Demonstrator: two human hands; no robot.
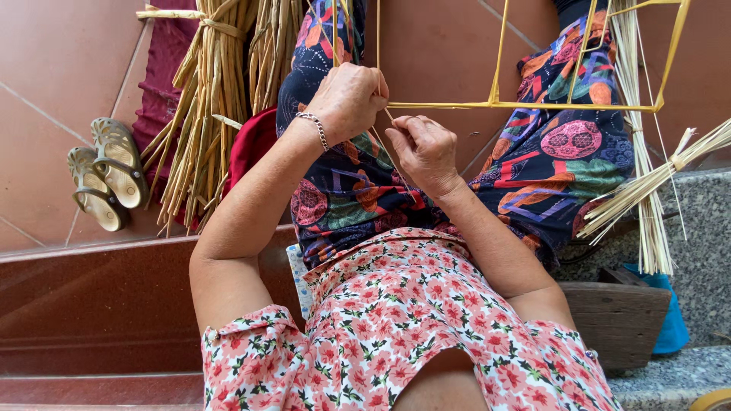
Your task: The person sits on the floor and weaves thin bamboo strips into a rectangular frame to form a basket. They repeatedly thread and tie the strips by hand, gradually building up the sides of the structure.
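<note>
A: Straw strand (387, 114) sat between both hands, over the lap, just under the yellow strip frame (533, 104).
B: Grip?
A: Left hand (346, 99) fingers were curled tight, pinching the strand. Right hand (425, 151) was closed on it too.
B: Surroundings?
A: Reed bundle (205, 114) and sandals (106, 171) lay on the tile floor (61, 68).

Two hands at work: left hand (346, 99), right hand (422, 150). One beaded bracelet (314, 128), on the left wrist. One yellow strip frame (533, 105) over the lap. Two sandals (106, 173), one pair, on the tiles. Two tied bundles of reed (205, 114) at left; two paler straw bundles (647, 183) at right. One wooden stool (618, 316).
</note>
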